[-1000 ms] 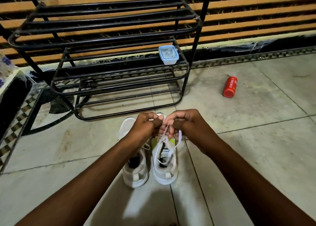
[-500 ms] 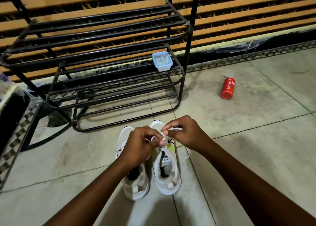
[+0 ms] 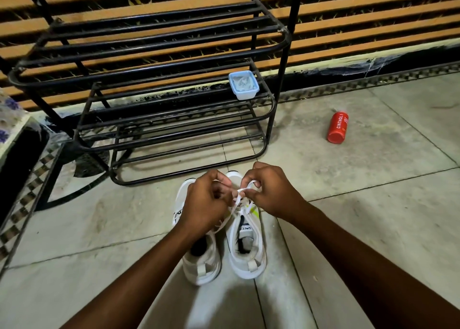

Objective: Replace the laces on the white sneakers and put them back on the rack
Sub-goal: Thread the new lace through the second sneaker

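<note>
White lace point(image 3: 237, 205) is pinched by curled fingers of both the left hand point(image 3: 205, 204) and right hand point(image 3: 272, 192) over the right-side sneaker point(image 3: 247, 239) on the floor before the rack point(image 3: 154, 55), seemingly mid-knot; tightening looks next.

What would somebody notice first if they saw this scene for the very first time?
First, the two hands: the left hand and right hand pinch a white lace over the pair of white sneakers on the floor in the middle. Behind them stands a black metal rack bearing a small blue tub, and a red bottle lies on the tiles to the right.
</note>
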A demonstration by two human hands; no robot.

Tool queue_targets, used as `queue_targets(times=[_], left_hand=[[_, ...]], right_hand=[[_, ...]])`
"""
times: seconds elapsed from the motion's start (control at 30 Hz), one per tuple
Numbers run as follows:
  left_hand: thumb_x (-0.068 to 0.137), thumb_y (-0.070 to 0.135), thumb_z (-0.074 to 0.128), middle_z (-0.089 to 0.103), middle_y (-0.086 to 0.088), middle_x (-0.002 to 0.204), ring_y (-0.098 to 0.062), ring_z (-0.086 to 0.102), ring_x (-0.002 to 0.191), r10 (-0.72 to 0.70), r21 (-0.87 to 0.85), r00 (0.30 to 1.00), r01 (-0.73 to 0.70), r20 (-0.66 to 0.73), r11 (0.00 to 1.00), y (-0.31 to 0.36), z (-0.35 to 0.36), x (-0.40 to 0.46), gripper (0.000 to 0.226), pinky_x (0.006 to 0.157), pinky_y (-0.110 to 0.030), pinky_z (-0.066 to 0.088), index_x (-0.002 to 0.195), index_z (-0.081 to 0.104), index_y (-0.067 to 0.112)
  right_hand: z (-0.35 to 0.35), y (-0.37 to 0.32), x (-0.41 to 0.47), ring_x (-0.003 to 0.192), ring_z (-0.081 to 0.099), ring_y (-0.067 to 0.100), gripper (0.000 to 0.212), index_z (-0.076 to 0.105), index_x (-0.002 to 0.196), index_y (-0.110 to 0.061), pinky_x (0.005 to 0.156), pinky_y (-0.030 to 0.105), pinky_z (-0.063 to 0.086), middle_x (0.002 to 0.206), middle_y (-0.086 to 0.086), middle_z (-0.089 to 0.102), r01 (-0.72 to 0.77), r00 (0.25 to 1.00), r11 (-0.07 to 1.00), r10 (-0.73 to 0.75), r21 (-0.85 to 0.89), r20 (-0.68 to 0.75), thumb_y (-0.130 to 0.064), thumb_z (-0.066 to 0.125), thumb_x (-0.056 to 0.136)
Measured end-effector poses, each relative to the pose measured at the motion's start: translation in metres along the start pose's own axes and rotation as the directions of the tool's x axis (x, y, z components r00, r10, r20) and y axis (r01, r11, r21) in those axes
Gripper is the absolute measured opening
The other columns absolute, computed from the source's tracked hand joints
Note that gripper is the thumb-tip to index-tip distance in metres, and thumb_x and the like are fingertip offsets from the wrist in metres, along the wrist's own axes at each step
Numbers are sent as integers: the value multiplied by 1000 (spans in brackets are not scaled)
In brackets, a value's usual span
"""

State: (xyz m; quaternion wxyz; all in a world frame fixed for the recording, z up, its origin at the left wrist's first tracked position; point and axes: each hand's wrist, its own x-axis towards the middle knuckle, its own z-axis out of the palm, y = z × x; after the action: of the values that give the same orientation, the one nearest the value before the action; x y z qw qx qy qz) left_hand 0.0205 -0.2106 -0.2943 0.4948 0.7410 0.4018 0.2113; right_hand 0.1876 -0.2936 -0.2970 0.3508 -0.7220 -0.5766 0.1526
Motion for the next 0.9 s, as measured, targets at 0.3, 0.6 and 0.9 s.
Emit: queue_targets(times=[0.3, 0.6, 0.9], left_hand=[[94, -8, 65, 72, -19, 82, -24, 65, 67, -104, -222, 957, 167, 270, 961, 5, -6, 6, 22, 55, -24, 46, 114, 65, 2], [93, 4, 71, 60, -6, 57, -20, 50, 52, -101, -246, 994, 106, 35, 963, 8, -26, 2, 10, 58, -29, 43, 88, 78, 1], [72, 43, 92, 75, 14, 78, -4, 70, 87, 20, 200, 987, 12, -156, 980, -6, -39, -7, 18, 93, -37, 53, 68, 78, 32]], right_hand=[[9, 0, -9, 71, 48, 11, 7, 63, 89, -17, 64, 33, 47, 88, -12, 37, 146, 986, 986, -152, -84, -70, -21, 63, 83], [7, 8, -21, 72, 53, 1, 13, 68, 85, -16, 66, 6, 36, 82, -15, 46, 64, 985, 997, -56, 44, -162, -8, 78, 82], [4, 5, -34, 66, 56, 6, 16, 74, 70, -19, 59, 9, 37, 70, -8, 58, -25, 970, 982, 69, 188, -235, -13, 87, 77]])
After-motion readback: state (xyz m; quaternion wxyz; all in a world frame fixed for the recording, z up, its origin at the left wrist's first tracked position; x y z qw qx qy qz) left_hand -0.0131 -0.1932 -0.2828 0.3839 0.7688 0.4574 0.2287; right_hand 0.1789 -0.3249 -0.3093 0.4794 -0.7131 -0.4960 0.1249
